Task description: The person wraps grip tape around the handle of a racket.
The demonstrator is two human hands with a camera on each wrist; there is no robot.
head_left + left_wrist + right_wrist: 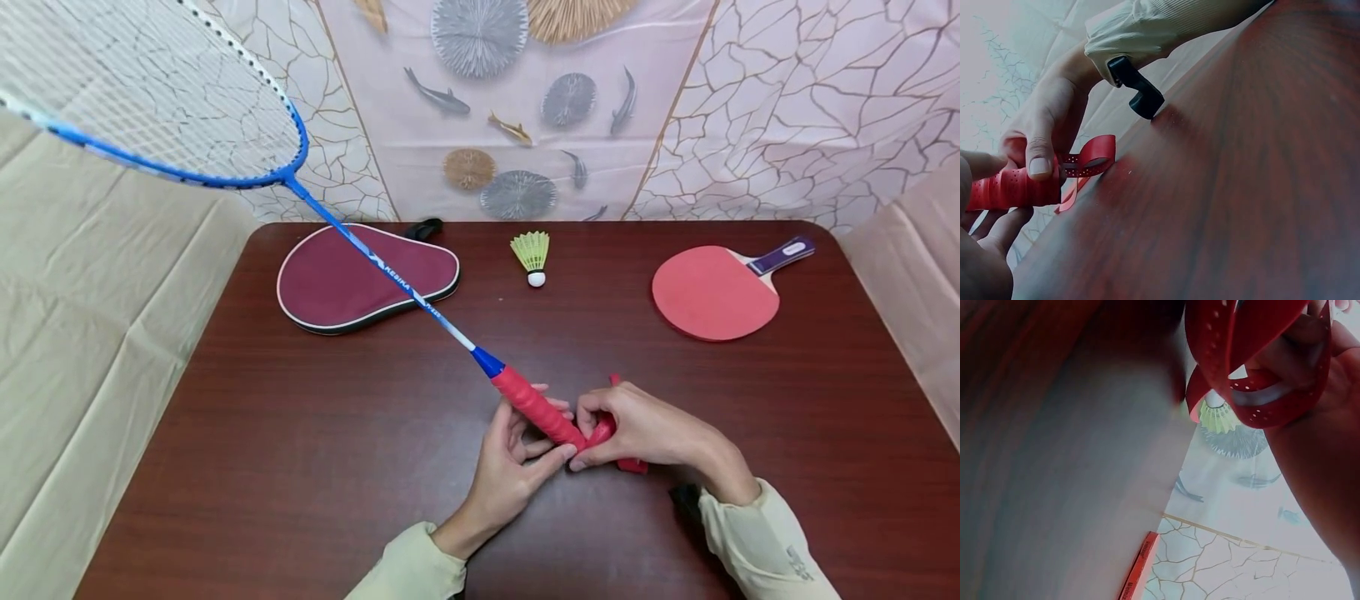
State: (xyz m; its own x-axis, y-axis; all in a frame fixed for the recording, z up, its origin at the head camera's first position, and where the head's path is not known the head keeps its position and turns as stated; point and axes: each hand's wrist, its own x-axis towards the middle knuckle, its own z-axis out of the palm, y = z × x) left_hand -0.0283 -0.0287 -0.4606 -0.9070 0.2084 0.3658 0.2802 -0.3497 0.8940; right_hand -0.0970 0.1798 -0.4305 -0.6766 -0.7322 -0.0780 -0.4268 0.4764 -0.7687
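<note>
A blue badminton racket (401, 282) slants up to the far left, its strings over the table's left side. My left hand (504, 479) holds its red-wrapped handle (534, 406), fingers beneath and thumb near the butt end. Perforated red grip tape (1099, 153) trails from that end in loose loops. The right hand (654, 427) pinches the tape where it meets the butt, thumb and forefinger close to the left thumb. In the right wrist view, wide loops of tape (1210, 347) hang around the right hand's fingers.
A maroon paddle case (345, 287) lies at the back left, partly behind the racket shaft. The yellow shuttlecock (531, 254) is at the back middle. At the back right lies a red table tennis paddle (712, 292). Patterned cloth (495, 100) hangs behind the table (300, 467).
</note>
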